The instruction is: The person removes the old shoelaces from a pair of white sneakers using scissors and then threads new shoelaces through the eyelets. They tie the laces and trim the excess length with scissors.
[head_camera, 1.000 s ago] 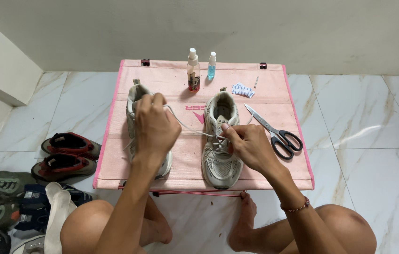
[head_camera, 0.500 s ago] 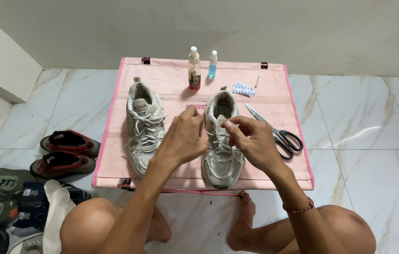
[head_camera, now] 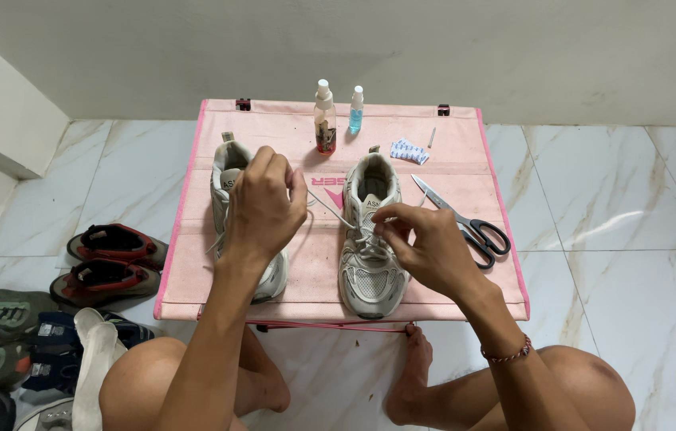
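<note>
Lacing in hand: white shoelace drawn taut leftward from right grey sneaker at table centre. Left hand fisted around lace end; right hand pinching lace at eyelets. Next, judged: steady threading through following eyelet.

Pink folding table seen from above. Right sneaker is pinched at the laces by the right hand; a white lace is pulled taut leftward by the left hand, raised over the left sneaker. Scissors lie right; two bottles stand far. Dark shoes sit left on the floor.
</note>
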